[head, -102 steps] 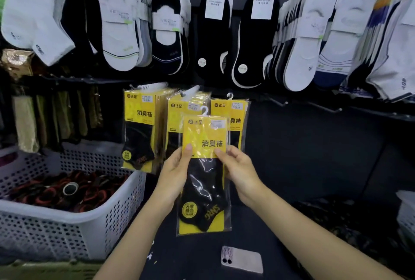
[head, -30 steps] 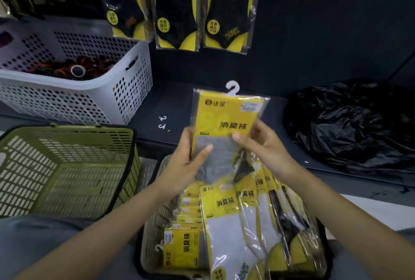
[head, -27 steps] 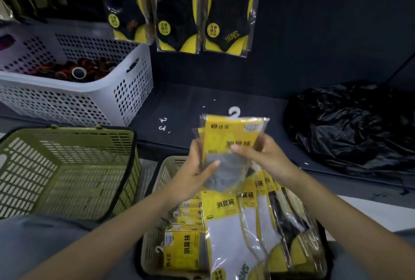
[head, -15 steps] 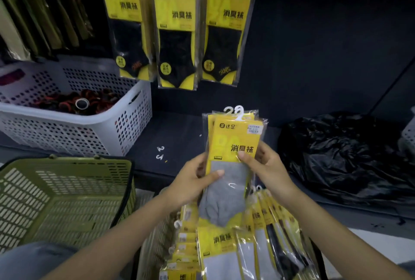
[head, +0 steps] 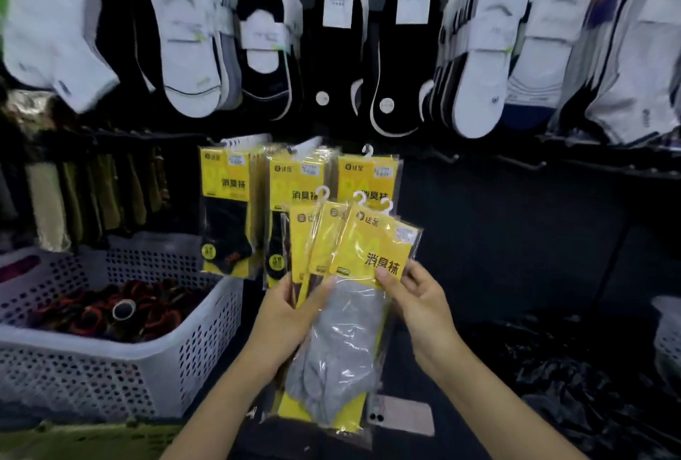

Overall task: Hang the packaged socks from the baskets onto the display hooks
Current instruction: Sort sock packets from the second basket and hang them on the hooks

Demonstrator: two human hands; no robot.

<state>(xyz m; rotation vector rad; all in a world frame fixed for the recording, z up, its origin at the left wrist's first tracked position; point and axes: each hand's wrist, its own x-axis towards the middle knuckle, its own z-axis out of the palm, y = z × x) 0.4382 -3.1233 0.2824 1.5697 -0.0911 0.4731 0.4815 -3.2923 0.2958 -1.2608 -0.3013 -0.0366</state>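
I hold a fanned bunch of three yellow sock packs (head: 353, 264) with white hanger tabs, the front one showing a grey sock. My left hand (head: 291, 315) grips the bunch from the left side. My right hand (head: 416, 297) pinches the front pack's yellow card with thumb on top. Behind the bunch, three groups of yellow packs with black socks (head: 228, 208) hang on display hooks. Bare hooks (head: 446, 157) stick out to the right of them.
A white perforated basket (head: 121, 367) with red and black items stands at left. A green basket's rim (head: 84, 437) shows at bottom left. A phone (head: 401, 419) lies on the dark shelf. A black plastic bag (head: 589, 386) lies at right. Rows of white and black socks hang above.
I have lifted the packs from the basket up toward the hooks and the view has tilted up. The packs are now fanned apart, tilted right. The sock basket has dropped out of view.
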